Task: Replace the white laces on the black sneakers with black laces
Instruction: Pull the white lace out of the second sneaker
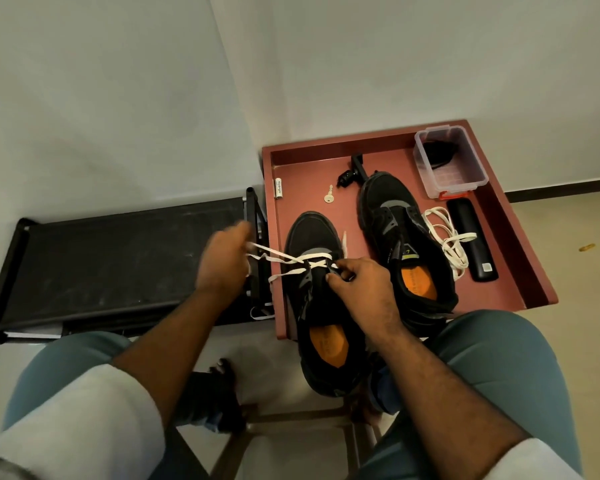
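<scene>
Near sneaker [321,296]: my left hand [222,259] pinches its white lace [284,259], my right hand [359,282] pinches beside the eyelets.
Far sneaker [400,237]: unlaced, beyond it; black lacing remains.

A home room, likely an entry corner: plain white walls [361,57] meet beyond the hands, with a dark skirting strip [565,192] along a pale tiled floor [575,230]. Left of the hands stands a black fabric rack [118,261]; ahead of them a red-brown tray worktop [520,244] carries household bits, a small key [329,195] among them.
</scene>
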